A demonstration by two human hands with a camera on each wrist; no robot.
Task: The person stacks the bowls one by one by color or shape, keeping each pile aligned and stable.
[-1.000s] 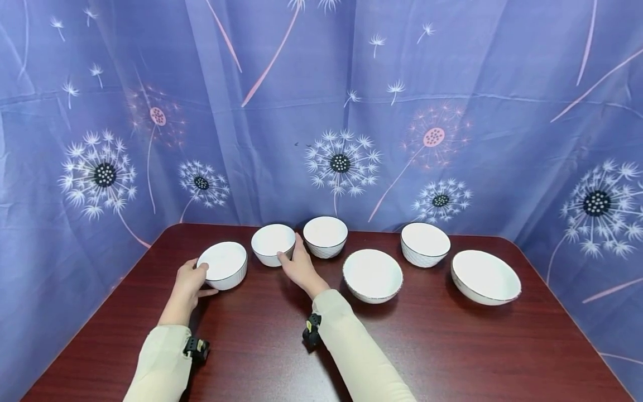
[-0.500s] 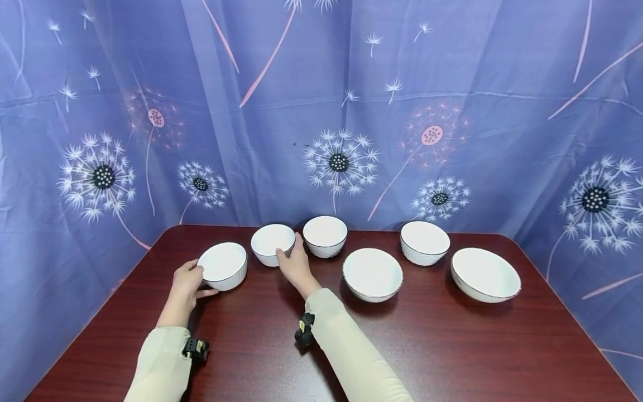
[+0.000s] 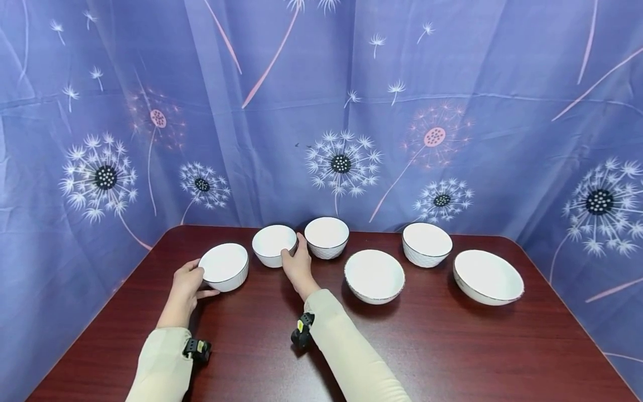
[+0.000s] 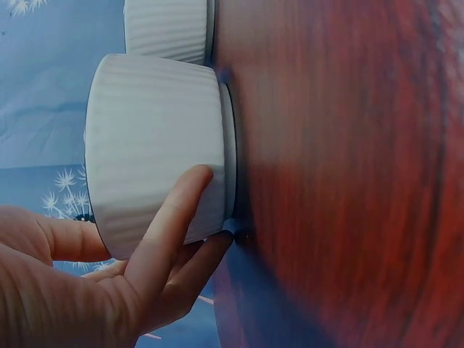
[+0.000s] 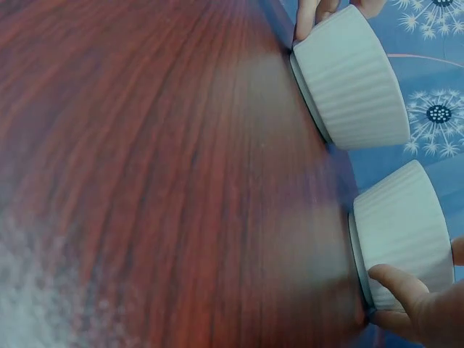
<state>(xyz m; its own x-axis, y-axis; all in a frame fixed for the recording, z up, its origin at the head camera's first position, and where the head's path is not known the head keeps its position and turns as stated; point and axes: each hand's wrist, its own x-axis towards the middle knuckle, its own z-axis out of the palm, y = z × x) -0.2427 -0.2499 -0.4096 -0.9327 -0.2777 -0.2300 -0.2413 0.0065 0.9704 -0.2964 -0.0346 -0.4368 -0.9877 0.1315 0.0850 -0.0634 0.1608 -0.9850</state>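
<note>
At the table's left, my left hand (image 3: 187, 287) holds a white ribbed bowl (image 3: 224, 267) with a dark rim line by its left side. The left wrist view shows one finger along that bowl's ribbed wall (image 4: 156, 145) and others by its base. A second white ribbed bowl (image 3: 273, 245) stands just behind and to the right. My right hand (image 3: 299, 271) grips this one from its right side, thumb on the near wall, other fingers partly hidden behind. In the right wrist view both ribbed bowls stand upright on the table, slightly apart.
Two white bowls with textured walls stand along the back, one (image 3: 326, 239) close beside my right fingertips, the other (image 3: 427, 244) further right. Two wider shallow bowls sit nearer, one (image 3: 374, 276) right of my right wrist, one (image 3: 488, 277) far right. A blue dandelion curtain (image 3: 271, 139) hangs behind the table (image 3: 452, 352).
My right wrist and forearm have shifted slightly left, while the hand stays on its bowl. The left hand and all the bowls keep their places.
</note>
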